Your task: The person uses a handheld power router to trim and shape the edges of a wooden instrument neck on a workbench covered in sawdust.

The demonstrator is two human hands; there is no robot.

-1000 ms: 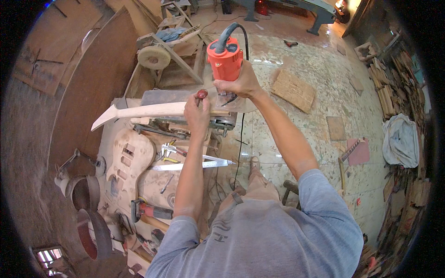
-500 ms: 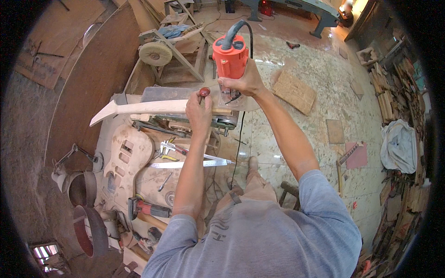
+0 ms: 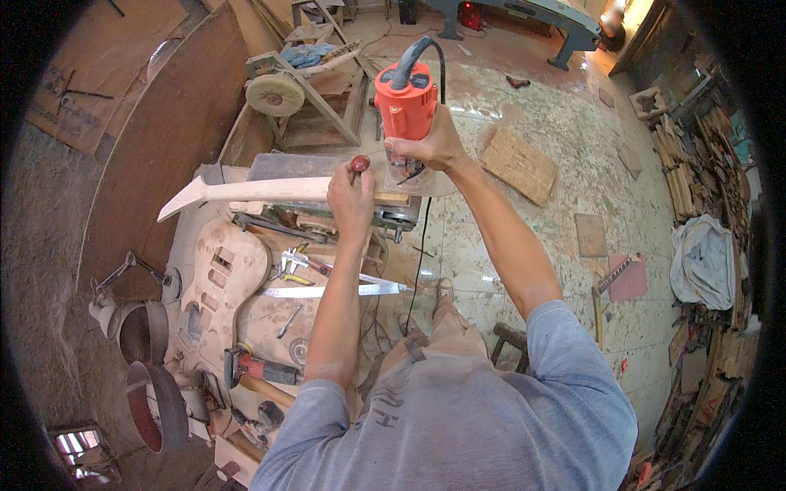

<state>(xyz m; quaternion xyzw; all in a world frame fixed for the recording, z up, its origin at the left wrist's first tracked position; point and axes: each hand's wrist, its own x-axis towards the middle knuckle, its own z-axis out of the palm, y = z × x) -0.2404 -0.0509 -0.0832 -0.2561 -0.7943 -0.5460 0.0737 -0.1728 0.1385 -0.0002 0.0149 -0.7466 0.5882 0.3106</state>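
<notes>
We count two hands at work: our left hand (image 3: 350, 203) has its fingers closed around one dark-red knob (image 3: 360, 164), and our right hand (image 3: 435, 146) has its fingers wrapped around one orange-red router (image 3: 407, 105), which stands upright just right of the knob. One pale wooden guitar neck (image 3: 270, 190) lies left to right beneath our left hand, its flared head at the left and its other end near the router's foot. Below it sits one machine (image 3: 397, 216) with metal fittings. On the bench (image 3: 274, 323), on the near left, we see one guitar body (image 3: 232, 262) with three narrow cut-outs in a row, one caliper (image 3: 296, 260), one long metal strip (image 3: 299, 291) and one red-and-black power tool (image 3: 266, 370); two broad round loops (image 3: 155, 407) are at its left. Far left stands one pale round wheel (image 3: 275, 96). On the floor to the right are one rough board (image 3: 518, 164) and one pink sheet (image 3: 629, 280). Against a second ago, both grips are the same and the neck lies as it did; our view has shifted slightly, so the guitar body appears a little farther left.
</notes>
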